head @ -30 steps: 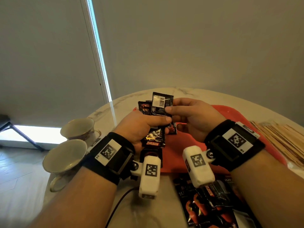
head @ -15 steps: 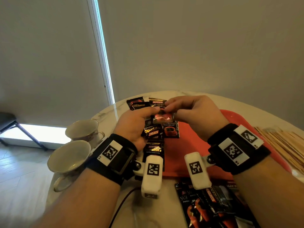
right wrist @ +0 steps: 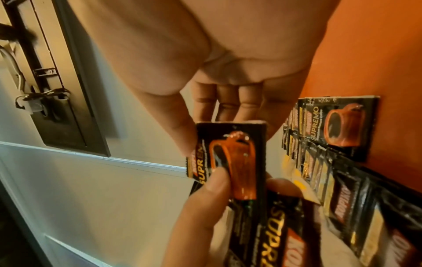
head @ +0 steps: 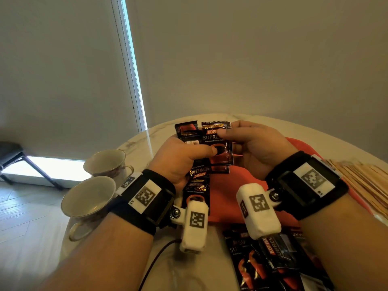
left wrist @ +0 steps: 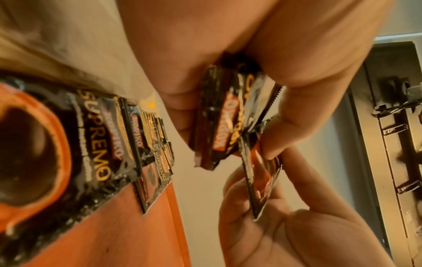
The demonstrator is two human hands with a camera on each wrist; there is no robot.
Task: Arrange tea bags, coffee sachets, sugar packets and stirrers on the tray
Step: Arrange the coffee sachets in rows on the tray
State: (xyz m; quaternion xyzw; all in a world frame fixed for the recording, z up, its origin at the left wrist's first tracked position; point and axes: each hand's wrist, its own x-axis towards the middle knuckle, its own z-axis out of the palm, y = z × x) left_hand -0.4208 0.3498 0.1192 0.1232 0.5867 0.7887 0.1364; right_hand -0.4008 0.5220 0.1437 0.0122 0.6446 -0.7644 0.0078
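My left hand grips a fanned bunch of black coffee sachets above the red tray. Its thumb presses on the front sachet, whose top edge my right hand pinches. In the left wrist view the bunch sits in my left fingers, and the right hand holds the front sachet from below. The right wrist view shows this sachet face on, cup picture outward. A row of sachets lies overlapped along the tray's left edge.
Two empty teacups stand at the table's left edge. Wooden stirrers lie in a heap right of the tray. A loose pile of sachets lies on the table in front of the tray. A cable runs near my left forearm.
The front sachet showed its barcode back a second ago and now shows its printed front. Both hands stayed together over the tray's left side.
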